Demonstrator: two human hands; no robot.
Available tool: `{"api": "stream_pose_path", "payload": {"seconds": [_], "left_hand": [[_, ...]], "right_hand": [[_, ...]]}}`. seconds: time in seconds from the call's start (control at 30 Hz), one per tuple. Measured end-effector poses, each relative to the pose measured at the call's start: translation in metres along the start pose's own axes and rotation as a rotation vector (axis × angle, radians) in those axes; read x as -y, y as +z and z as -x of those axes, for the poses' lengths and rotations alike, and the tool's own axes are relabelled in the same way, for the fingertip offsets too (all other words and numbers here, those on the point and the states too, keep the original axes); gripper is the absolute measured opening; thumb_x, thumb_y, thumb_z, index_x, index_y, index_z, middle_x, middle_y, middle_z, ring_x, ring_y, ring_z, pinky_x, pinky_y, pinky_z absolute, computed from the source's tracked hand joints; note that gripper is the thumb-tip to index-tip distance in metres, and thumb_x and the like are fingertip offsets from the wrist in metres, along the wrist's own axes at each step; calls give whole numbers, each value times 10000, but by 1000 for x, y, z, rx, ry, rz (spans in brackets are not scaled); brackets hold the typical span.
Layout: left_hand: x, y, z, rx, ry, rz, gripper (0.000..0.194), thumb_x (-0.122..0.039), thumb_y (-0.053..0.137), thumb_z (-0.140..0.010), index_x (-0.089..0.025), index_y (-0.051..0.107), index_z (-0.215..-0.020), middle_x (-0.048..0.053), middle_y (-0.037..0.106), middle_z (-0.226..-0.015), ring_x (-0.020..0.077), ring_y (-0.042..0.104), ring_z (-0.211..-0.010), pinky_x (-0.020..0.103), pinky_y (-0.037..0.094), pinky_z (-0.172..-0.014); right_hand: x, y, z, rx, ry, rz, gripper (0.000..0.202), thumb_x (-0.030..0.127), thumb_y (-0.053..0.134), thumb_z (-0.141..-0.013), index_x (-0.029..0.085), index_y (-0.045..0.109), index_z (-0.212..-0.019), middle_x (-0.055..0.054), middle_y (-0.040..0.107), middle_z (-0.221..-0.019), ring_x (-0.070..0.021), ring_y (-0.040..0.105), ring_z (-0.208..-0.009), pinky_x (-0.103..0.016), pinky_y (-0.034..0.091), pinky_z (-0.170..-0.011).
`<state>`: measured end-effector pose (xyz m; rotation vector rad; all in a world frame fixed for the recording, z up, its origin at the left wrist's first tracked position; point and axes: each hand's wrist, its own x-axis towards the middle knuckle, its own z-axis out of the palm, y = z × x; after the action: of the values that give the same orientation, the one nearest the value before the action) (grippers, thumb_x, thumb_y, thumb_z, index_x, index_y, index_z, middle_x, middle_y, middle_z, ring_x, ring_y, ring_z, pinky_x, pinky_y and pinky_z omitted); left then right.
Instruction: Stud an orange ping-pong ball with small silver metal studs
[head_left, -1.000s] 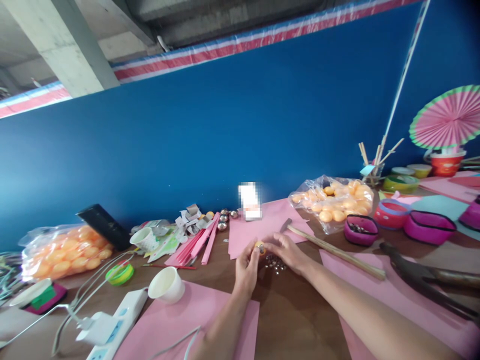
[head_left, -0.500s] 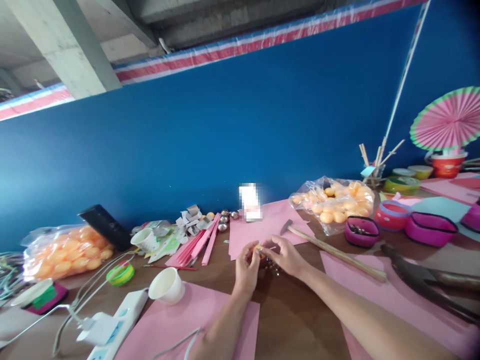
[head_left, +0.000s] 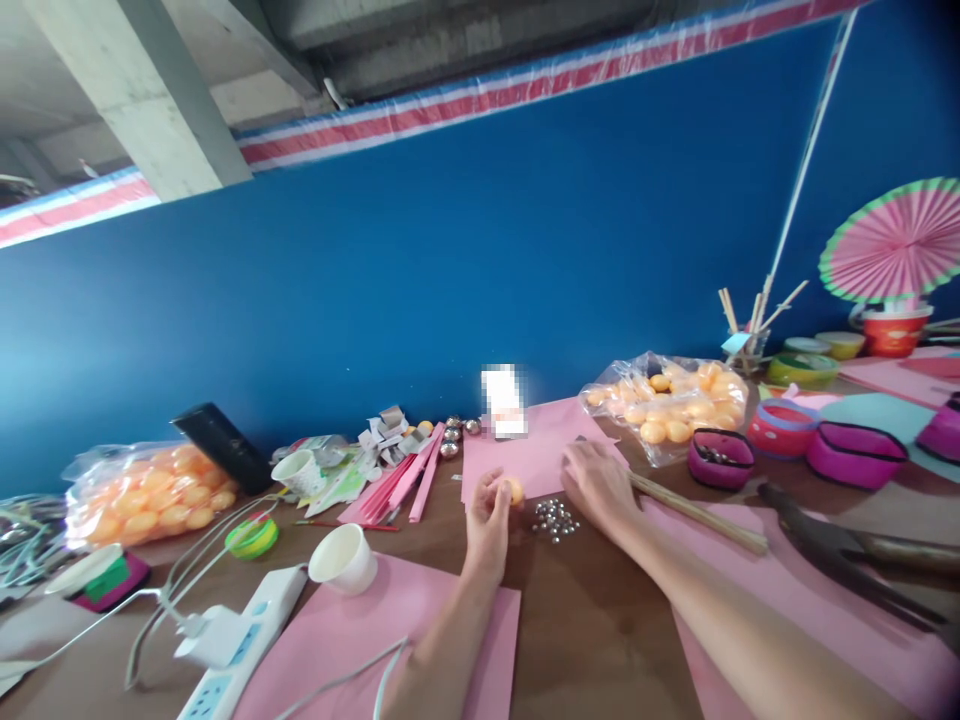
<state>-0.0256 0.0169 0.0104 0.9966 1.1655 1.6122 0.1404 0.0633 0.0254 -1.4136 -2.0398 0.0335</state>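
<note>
My left hand (head_left: 489, 515) is closed around an orange ping-pong ball (head_left: 516, 491), pinched between thumb and fingers just above the table. My right hand (head_left: 598, 487) lies over the head end of a hammer (head_left: 701, 513), its fingers curled down around it; the head is mostly covered, while the wooden handle runs out to the right. Between the two hands sits a small heap of shiny metal studs (head_left: 556, 520), like thumbtacks, on the brown tabletop (head_left: 577, 620).
Clear bags of orange balls stand left (head_left: 154, 495) and right (head_left: 679, 405). A white cup (head_left: 343, 560), a power strip (head_left: 251, 625) and cables occupy the left front. On the right are purple containers (head_left: 855, 460) and a dark-bladed wooden-handled tool (head_left: 825, 545). Pink paper (head_left: 540, 455) lies beyond my hands.
My right hand has left the ball and moved right onto the hammer, uncovering the heap of studs. My left hand keeps the ball, slightly left of before.
</note>
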Motion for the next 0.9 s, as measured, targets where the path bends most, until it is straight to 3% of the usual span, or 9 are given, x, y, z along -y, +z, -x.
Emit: {"api": "stream_pose_path", "payload": {"seconds": [0.1, 0.27, 0.4, 0.5, 0.6, 0.7, 0.9], "left_hand": [[-2, 0, 1, -21, 8, 80, 421, -444, 531, -733, -160, 509, -1043, 37, 597, -813, 115, 593, -670, 251, 481, -628], [-4, -2, 0, -44, 45, -4, 476, -338, 654, -653, -162, 507, -1070, 34, 590, -866, 99, 580, -741, 220, 456, -693], [-2, -6, -4, -70, 42, -111, 512, -313, 678, -624, -165, 512, -1085, 33, 593, -859, 85, 570, -686, 204, 456, -633], [1, -8, -6, -85, 39, -93, 550, -333, 671, -625, -194, 460, -1113, 32, 580, -884, 78, 566, -618, 211, 465, -559], [3, -9, -8, -68, 54, -56, 488, -333, 649, -648, -205, 443, -1071, 36, 568, -914, 102, 595, -681, 250, 491, -622], [5, -11, -9, -67, 72, -99, 414, -319, 630, -669, -192, 474, -1031, 39, 567, -909, 113, 595, -743, 253, 482, -675], [9, -13, -11, -118, 89, -162, 470, -275, 671, -625, -203, 501, -1057, 25, 571, -897, 87, 558, -735, 205, 448, -675]], "right_hand": [[-16, -4, -3, 41, 183, 293, 280, 277, 491, -747, 163, 515, -1002, -119, 542, -1000, -276, 446, -963, -362, 355, -747], [-32, -1, -5, 149, 260, 388, 245, 249, 423, -789, 145, 571, -955, -160, 526, -1011, -278, 478, -910, -337, 361, -655], [-35, 3, -5, 109, 210, 440, 263, 156, 346, -824, 165, 593, -915, -143, 546, -959, -264, 492, -882, -332, 353, -640], [-32, 4, -6, 57, 197, 472, 258, 186, 338, -848, 166, 590, -901, -142, 556, -916, -270, 491, -871, -344, 345, -644], [-21, 1, -7, 3, 150, 472, 242, 224, 337, -864, 165, 568, -907, -138, 551, -899, -257, 495, -841, -338, 331, -646], [-5, -8, -6, -41, 38, 453, 222, 215, 331, -871, 178, 544, -920, -109, 541, -869, -222, 495, -794, -322, 309, -663], [28, -23, 3, -46, -227, 355, 247, 149, 294, -878, 198, 523, -955, -70, 546, -816, -177, 479, -733, -296, 276, -643]]}}
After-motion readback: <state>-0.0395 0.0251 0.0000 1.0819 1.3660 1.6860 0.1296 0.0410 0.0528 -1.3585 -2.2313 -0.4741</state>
